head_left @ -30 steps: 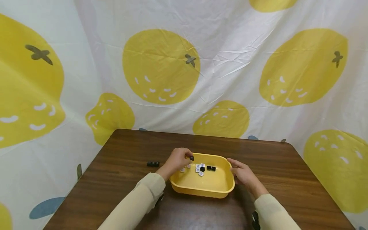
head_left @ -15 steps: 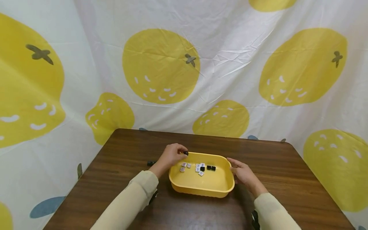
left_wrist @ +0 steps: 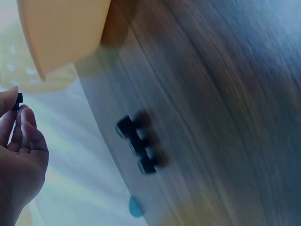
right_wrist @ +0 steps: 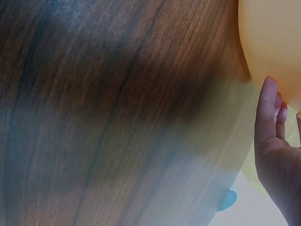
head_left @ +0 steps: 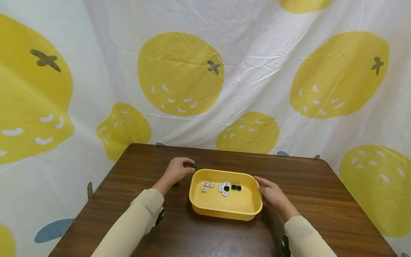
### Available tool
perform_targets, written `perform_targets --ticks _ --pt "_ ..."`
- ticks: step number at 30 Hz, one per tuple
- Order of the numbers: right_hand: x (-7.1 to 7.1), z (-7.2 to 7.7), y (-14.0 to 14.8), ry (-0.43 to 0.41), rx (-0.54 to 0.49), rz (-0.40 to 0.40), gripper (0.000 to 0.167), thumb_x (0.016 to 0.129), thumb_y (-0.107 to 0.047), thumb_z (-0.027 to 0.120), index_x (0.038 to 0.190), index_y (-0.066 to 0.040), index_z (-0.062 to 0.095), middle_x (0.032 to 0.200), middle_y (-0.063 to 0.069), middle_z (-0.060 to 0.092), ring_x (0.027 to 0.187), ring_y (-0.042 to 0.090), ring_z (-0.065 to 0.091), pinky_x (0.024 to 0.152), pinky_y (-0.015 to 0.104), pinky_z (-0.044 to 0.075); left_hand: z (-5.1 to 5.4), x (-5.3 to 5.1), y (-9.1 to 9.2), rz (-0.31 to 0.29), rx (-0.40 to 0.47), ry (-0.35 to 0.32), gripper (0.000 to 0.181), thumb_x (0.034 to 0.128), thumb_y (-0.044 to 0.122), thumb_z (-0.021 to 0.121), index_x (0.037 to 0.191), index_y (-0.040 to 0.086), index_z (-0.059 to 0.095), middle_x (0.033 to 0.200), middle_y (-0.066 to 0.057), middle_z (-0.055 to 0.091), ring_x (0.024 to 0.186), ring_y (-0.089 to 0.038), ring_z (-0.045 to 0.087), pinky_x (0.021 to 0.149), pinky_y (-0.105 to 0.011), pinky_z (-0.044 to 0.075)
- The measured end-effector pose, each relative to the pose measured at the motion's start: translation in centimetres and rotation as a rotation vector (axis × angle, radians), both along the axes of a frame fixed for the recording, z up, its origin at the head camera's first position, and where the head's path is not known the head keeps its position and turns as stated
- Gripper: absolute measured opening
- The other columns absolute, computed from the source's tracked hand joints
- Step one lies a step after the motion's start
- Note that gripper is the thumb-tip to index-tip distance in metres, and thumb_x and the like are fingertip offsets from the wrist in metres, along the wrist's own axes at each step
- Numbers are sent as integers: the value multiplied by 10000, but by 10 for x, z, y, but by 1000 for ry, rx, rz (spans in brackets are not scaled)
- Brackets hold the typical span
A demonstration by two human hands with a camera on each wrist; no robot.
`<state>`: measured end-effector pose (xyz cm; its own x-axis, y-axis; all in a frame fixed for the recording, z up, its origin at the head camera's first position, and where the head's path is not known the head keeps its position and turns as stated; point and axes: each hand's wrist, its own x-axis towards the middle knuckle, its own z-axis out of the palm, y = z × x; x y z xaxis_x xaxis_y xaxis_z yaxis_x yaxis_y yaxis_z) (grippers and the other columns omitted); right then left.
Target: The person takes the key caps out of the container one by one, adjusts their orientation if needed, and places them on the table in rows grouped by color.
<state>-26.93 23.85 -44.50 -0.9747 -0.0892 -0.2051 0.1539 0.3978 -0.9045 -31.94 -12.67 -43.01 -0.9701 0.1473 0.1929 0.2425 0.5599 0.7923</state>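
My left hand [head_left: 177, 170] is over the table just left of the yellow tray [head_left: 221, 213], pinching a small black block [head_left: 193, 166] between thumb and fingertips. In the left wrist view, a row of small black blocks [left_wrist: 136, 143] lies on the table near this hand; the wrist mostly hides it from the head view. Inside the tray lie several white square pieces [head_left: 221, 187] with markings too small to read and a few black blocks [head_left: 233, 187]. My right hand [head_left: 272, 194] holds the tray's right side, thumb at the rim and fingers along the outer wall.
The dark wood table [head_left: 154, 157] carries the tray near its middle. A white cloth [head_left: 250, 21] printed with lemons hangs behind the table and along its sides.
My left hand has lifted the black block out over the tray's left rim and moved it left over the table. The right hand and the tray have stayed put.
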Motion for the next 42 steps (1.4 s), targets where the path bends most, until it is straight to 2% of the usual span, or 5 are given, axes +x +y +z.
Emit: perform_targets --ticks 9,16,24,33,42 --pt "1 0 0 1 -2 0 508 1017 -110 460 1521 -85 395 1404 268 473 959 280 601 686 396 531 -7 -2 -36 96 -48 -38 228 876 139 749 1090 63 734 985 -57 680 902 -227 613 788 -400 521" --pt "2 2 0 -8 7 -6 514 1017 -107 455 1526 -96 389 1396 257 481 950 273 596 686 384 533 -19 1 -71 124 -67 -48 222 888 129 732 1083 21 723 952 -87 666 855 -239 597 732 -387 500" --pt "3 3 -1 -2 3 0 513 1020 -107 456 1527 -83 382 1356 259 514 916 258 596 657 377 521 -31 7 -100 153 -88 -73 214 888 119 734 1063 -4 723 923 -93 679 856 -247 609 761 -397 501" --pt "2 2 1 -2 -7 -7 510 1017 -88 447 1523 -74 386 1375 265 492 894 250 597 647 355 523 -41 10 -119 147 -109 -106 221 879 73 721 1075 -29 719 934 -105 672 870 -254 604 776 -428 500" --pt "1 1 0 3 2 -4 510 1015 -86 458 1521 -75 391 1375 267 497 886 244 589 633 353 508 -50 12 -118 110 -143 -149 196 858 48 729 1047 -2 726 902 -69 653 835 -215 578 754 -404 481"
